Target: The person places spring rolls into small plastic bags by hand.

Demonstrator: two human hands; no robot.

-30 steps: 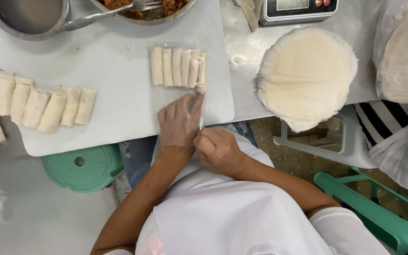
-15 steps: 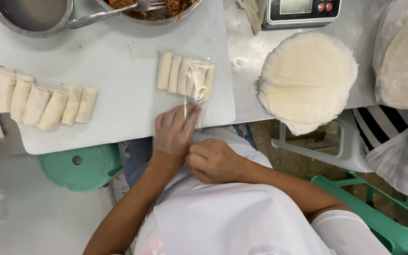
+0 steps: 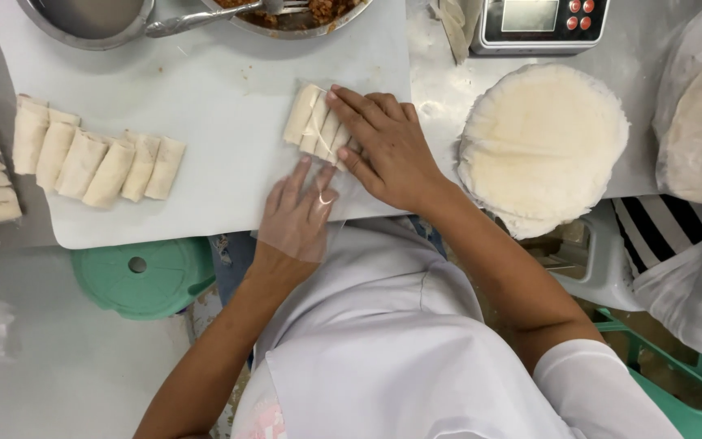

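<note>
Hands at work on a white cutting board (image 3: 205, 97) on the steel worktop (image 3: 440, 89): the right hand (image 3: 387, 146) lies flat, fingers spread, on a row of small wrapped rolls (image 3: 312, 126) inside a clear plastic bag (image 3: 318, 175) at the board's near right. The left hand (image 3: 294, 215), fingers open, presses the bag's near end flat. Soft and likely easily crushed, the rolls want support from beneath; the thin film looks slippery. More rolls (image 3: 95, 162) lie left; round wrappers (image 3: 542, 142) are stacked right. Bowls and a scale at the far edge are cut off.
</note>
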